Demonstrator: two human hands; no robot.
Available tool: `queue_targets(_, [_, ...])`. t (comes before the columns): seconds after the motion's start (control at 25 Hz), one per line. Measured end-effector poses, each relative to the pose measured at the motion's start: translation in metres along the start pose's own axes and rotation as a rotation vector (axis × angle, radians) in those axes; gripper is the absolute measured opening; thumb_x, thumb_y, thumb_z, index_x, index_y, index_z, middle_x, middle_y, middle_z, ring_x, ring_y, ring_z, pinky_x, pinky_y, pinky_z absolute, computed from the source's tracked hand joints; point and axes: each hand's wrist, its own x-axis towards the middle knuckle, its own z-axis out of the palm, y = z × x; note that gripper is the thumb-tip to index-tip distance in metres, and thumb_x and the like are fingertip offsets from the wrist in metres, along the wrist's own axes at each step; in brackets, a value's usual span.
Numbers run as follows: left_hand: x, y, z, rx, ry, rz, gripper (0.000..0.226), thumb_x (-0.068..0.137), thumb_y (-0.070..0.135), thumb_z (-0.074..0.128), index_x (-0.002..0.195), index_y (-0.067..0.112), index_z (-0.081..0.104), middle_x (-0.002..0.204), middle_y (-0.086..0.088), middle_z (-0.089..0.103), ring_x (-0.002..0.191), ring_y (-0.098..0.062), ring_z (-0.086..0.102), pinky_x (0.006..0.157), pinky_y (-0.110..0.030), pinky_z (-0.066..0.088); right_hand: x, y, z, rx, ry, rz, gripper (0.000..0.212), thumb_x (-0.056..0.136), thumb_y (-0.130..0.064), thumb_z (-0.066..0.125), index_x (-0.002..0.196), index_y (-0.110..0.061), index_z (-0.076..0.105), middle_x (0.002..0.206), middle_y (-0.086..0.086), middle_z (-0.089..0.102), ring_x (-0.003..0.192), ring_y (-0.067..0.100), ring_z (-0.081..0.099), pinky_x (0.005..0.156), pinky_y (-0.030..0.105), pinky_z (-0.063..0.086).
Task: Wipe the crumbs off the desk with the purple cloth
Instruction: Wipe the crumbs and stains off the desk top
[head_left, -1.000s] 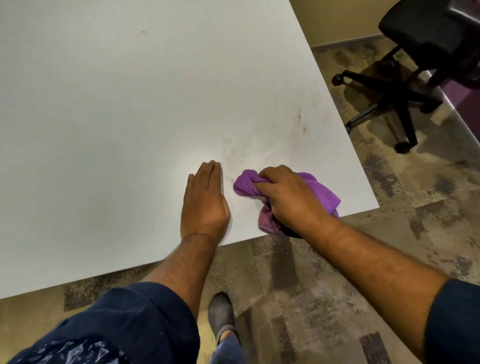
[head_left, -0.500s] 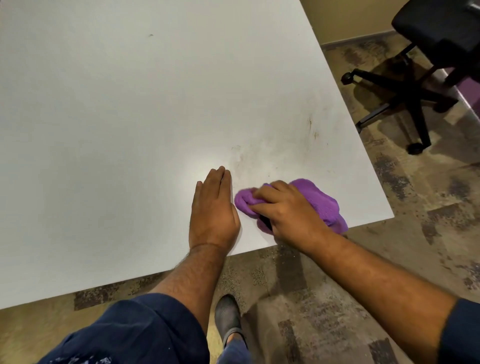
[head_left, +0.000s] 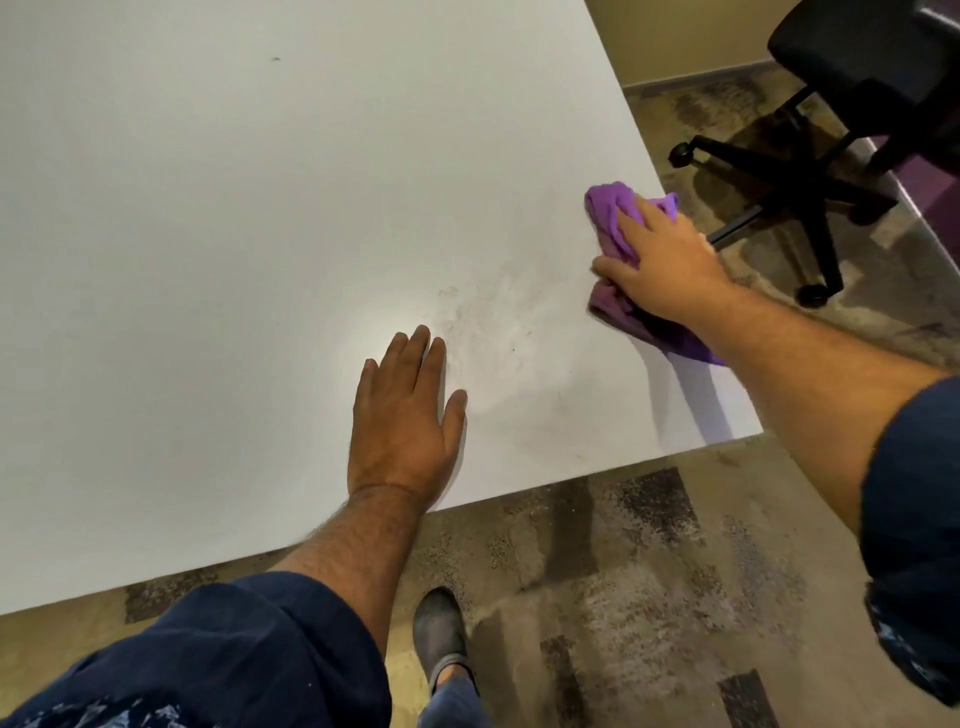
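My left hand (head_left: 402, 426) lies flat, fingers spread open, on the white desk (head_left: 234, 234) near its front edge, holding nothing. Just beyond it, faint crumbs (head_left: 483, 317) smudge the surface. Farther right, my right hand (head_left: 660, 265) presses the bunched purple cloth (head_left: 613, 208) against the desk's right edge, my grip loosely closed over it.

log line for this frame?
phase: wiping | right hand: pressing purple cloth at desk right edge | left hand: flat on desk | smudges: remain
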Motion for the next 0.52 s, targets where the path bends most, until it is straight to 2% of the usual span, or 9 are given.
queue_targets(0.04, [0.001, -0.001, 0.000, 0.005, 0.000, 0.000, 0.061, 0.109, 0.043, 0.040, 0.165, 0.019, 0.035, 0.176, -0.001, 0.030, 0.165, -0.022, 0.020, 0.136, -0.045, 0.010, 0.000, -0.005, 0.006, 0.007, 0.007, -0.006, 0.062, 0.108, -0.048, 0.051, 0.163, -0.022, 0.038, 0.172, 0.011, 0.034, 0.149, 0.046, 0.038, 0.119, 0.057, 0.038])
queue_targets(0.16, [0.002, 0.000, -0.001, 0.008, -0.005, -0.007, 0.060, 0.109, 0.041, 0.045, 0.165, 0.019, 0.037, 0.175, -0.001, 0.031, 0.165, -0.022, 0.021, 0.136, -0.046, 0.011, -0.021, -0.010, 0.015, 0.114, 0.125, -0.143, 0.052, 0.100, -0.011, 0.057, 0.151, -0.015, 0.057, 0.158, 0.013, 0.056, 0.133, 0.046, 0.055, 0.102, 0.056, 0.049])
queue_targets(0.24, [0.001, 0.004, -0.002, 0.004, -0.003, -0.014, 0.060, 0.109, 0.039, 0.048, 0.165, 0.018, 0.038, 0.175, -0.002, 0.032, 0.165, -0.022, 0.022, 0.136, -0.046, 0.012, -0.042, -0.007, 0.016, 0.247, 0.123, -0.226, 0.055, 0.092, 0.002, 0.058, 0.145, -0.011, 0.066, 0.156, 0.011, 0.060, 0.136, 0.043, 0.058, 0.108, 0.054, 0.049])
queue_targets(0.4, [0.002, 0.004, -0.004, 0.008, -0.010, -0.016, 0.059, 0.109, 0.038, 0.048, 0.165, 0.019, 0.038, 0.175, -0.002, 0.033, 0.164, -0.023, 0.024, 0.135, -0.047, 0.014, -0.107, -0.001, 0.023, 0.351, 0.030, -0.374, 0.049, 0.096, 0.005, 0.060, 0.140, -0.015, 0.071, 0.153, 0.005, 0.064, 0.139, 0.035, 0.058, 0.116, 0.047, 0.045])
queue_targets(0.52, [0.001, 0.007, -0.005, 0.016, -0.029, -0.021, 0.063, 0.108, 0.045, 0.039, 0.166, 0.021, 0.036, 0.176, 0.000, 0.030, 0.164, -0.021, 0.022, 0.135, -0.048, 0.014, -0.157, 0.005, 0.024, 0.432, -0.032, -0.475, 0.054, 0.090, 0.009, 0.064, 0.138, -0.014, 0.072, 0.148, 0.004, 0.068, 0.135, 0.030, 0.062, 0.113, 0.043, 0.047])
